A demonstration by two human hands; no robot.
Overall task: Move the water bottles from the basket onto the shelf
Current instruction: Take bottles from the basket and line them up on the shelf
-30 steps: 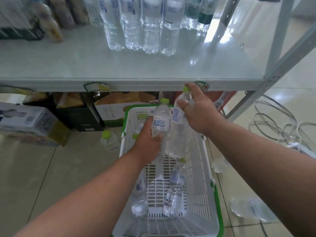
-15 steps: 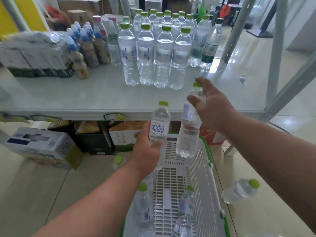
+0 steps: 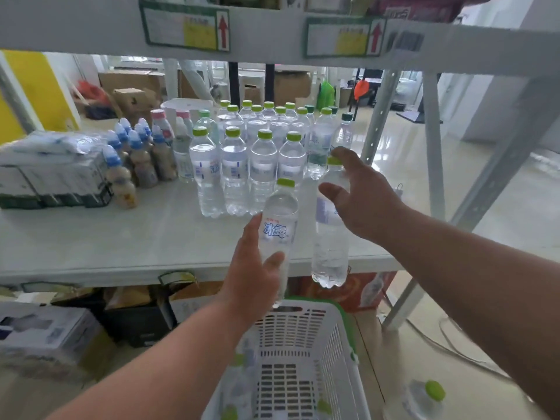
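Observation:
My left hand (image 3: 253, 274) grips a clear water bottle with a green cap and blue label (image 3: 277, 225), held upright in front of the shelf's front edge. My right hand (image 3: 363, 201) holds a second green-capped water bottle (image 3: 330, 250) by its upper part, level with the shelf (image 3: 121, 237). Both bottles hang above the white basket with green rim (image 3: 306, 338) on the floor below, which has more bottles lying in it. Several green-capped water bottles (image 3: 233, 171) stand in rows on the shelf just beyond my hands.
Milky drink bottles with blue caps (image 3: 133, 159) and a wrapped carton pack (image 3: 51, 177) stand at the shelf's left. The upper shelf's edge with price tags (image 3: 188, 25) runs overhead. A shelf post (image 3: 433, 140) rises on the right. A loose bottle (image 3: 424, 395) lies on the floor.
Both hands have lifted their bottles from over the basket up to shelf height. My view has tilted upward, showing the upper shelf edge.

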